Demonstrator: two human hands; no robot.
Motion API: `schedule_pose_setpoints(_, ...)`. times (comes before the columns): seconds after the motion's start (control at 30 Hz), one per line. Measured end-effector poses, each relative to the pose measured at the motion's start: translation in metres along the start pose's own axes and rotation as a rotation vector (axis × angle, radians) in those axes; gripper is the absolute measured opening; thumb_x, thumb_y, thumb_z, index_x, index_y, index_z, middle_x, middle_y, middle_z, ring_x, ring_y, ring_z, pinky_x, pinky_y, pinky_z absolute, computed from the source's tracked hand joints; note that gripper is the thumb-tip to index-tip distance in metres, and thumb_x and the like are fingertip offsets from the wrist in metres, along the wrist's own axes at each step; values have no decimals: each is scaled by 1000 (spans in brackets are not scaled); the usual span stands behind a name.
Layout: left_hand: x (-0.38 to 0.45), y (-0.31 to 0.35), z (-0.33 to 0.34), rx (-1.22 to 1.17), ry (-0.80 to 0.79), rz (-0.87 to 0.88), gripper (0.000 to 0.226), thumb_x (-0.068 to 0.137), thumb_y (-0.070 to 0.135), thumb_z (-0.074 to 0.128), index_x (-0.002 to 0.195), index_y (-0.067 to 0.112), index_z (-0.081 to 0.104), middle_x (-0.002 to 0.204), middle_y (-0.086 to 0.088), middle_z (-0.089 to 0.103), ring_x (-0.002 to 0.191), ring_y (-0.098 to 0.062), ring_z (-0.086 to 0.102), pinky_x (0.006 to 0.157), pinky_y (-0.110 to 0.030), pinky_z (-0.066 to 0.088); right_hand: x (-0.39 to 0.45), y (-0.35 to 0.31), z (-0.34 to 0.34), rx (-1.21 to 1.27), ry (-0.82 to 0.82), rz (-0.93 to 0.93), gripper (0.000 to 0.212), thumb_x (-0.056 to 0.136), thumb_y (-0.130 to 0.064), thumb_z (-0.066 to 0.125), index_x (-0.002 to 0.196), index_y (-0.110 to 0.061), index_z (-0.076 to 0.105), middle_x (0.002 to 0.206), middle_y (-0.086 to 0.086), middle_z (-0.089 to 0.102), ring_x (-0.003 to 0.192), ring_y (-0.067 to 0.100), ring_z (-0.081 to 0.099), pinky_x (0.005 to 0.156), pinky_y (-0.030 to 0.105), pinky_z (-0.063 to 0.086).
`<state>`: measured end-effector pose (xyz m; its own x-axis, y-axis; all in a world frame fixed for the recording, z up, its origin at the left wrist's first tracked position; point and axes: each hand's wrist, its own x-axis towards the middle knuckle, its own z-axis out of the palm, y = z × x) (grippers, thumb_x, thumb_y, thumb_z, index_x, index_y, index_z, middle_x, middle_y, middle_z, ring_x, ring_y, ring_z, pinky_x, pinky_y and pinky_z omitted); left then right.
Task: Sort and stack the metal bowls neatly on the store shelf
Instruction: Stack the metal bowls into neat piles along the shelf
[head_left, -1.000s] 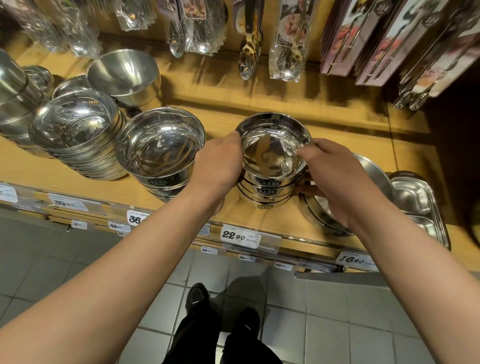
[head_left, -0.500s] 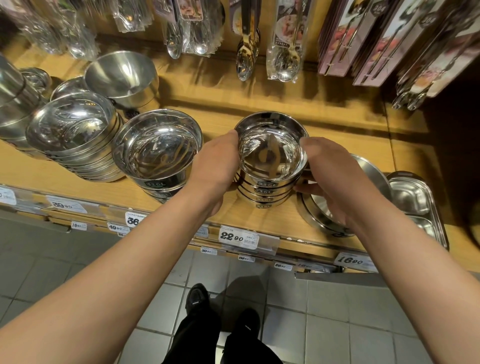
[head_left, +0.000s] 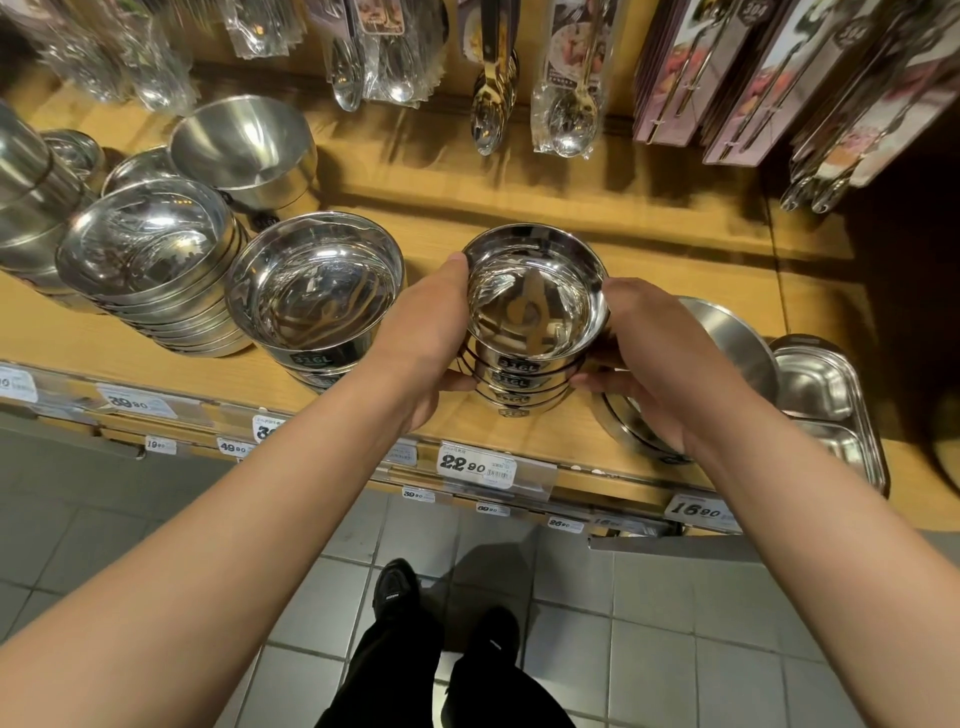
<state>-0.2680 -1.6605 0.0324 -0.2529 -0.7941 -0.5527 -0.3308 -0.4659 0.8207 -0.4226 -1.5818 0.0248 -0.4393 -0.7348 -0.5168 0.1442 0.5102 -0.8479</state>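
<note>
A stack of small metal bowls (head_left: 535, 306) with black 316L labels stands on the wooden shelf (head_left: 519, 208). My left hand (head_left: 423, 332) grips the stack's left side, thumb under it. My right hand (head_left: 649, 353) grips its right side, fingers curled round the lower bowls. To the left stands a stack of wider metal bowls (head_left: 317, 291). Further left a leaning stack of shallow bowls (head_left: 150, 254) lies tilted.
A single deep bowl (head_left: 244, 145) sits behind the stacks. Metal plates (head_left: 737, 338) and divided trays (head_left: 826, 400) lie right of my right hand. Packaged spoons (head_left: 488, 98) and utensils hang above. Price tags (head_left: 467, 462) line the shelf's front edge.
Both hands keep hold of the small bowl stack; it has shifted slightly toward the shelf's front and my grip sits a little lower on it.
</note>
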Motion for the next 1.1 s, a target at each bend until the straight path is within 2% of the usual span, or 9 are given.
schedule_pose_setpoints(0.07, -1, -1, -2, 3, -6, -7, 48, 102, 55, 33, 107, 24, 69, 105, -2, 71, 102, -23, 64, 75, -39, 62, 0, 3, 0, 0, 8, -2, 30, 99, -27, 51, 123, -19, 67, 117, 18, 69, 81, 22, 67, 63, 32, 59)
schedule_pose_setpoints(0.17, -2, -1, -2, -25, -20, -11, 48, 103, 56, 34, 106, 24, 69, 97, 0, 70, 93, -20, 63, 67, -34, 61, 0, 3, 0, 9, 11, -14, 29, 101, -27, 51, 124, -19, 67, 118, 20, 70, 79, 22, 66, 62, 31, 58)
schedule_pose_setpoints(0.23, -3, -1, -1, -49, -21, -22, 48, 103, 55, 34, 107, 23, 70, 92, 1, 69, 88, -18, 63, 66, -34, 61, -1, 2, 0, 16, 10, -15, 28, 102, -27, 50, 123, -18, 67, 111, 19, 72, 77, 22, 66, 62, 32, 58)
schedule_pose_setpoints(0.33, -5, -1, 0, -79, -28, -27, 48, 104, 55, 33, 106, 23, 70, 90, 1, 69, 87, -17, 63, 65, -32, 60, -2, -1, 1, 33, 8, -22, 25, 103, -25, 50, 118, -15, 68, 91, 13, 71, 70, 22, 64, 60, 33, 57)
schedule_pose_setpoints(0.53, -7, -1, 5, -113, 22, -29, 48, 105, 53, 32, 115, 24, 67, 110, -3, 72, 104, -24, 66, 82, -45, 60, -1, -6, 1, -16, 12, -28, 25, 102, -27, 49, 112, -14, 69, 87, 12, 70, 70, 25, 65, 62, 36, 57)
schedule_pose_setpoints(0.83, -9, -3, 11, -164, 46, -38, 45, 104, 50, 31, 114, 25, 67, 112, -1, 70, 105, -24, 63, 71, -36, 58, -1, -14, -3, -69, 0, -39, 28, 102, -32, 49, 107, -13, 70, 84, 10, 70, 72, 25, 68, 69, 39, 60)
schedule_pose_setpoints(0.9, -8, -4, 12, -155, 47, -30, 44, 105, 47, 29, 112, 24, 67, 113, -3, 69, 107, -26, 62, 73, -37, 58, -1, -14, -2, -65, 6, -27, 28, 101, -31, 49, 107, -13, 70, 84, 10, 69, 72, 24, 67, 68, 38, 60)
schedule_pose_setpoints(1.0, -7, -7, 10, -170, 36, -30, 48, 105, 52, 27, 115, 26, 66, 114, -1, 69, 108, -23, 61, 77, -38, 58, 0, -13, -3, -49, 3, -7, 27, 100, -29, 50, 107, -12, 69, 80, 9, 68, 72, 24, 66, 73, 40, 59)
schedule_pose_setpoints(1.1, -9, -16, 9, -203, 24, -15, 51, 105, 57, 22, 102, 33, 68, 111, 4, 71, 110, -18, 61, 85, -42, 56, -1, -14, -3, -68, -26, -11, 20, 99, -30, 51, 101, -17, 67, 78, 5, 66, 71, 21, 63, 69, 37, 57)
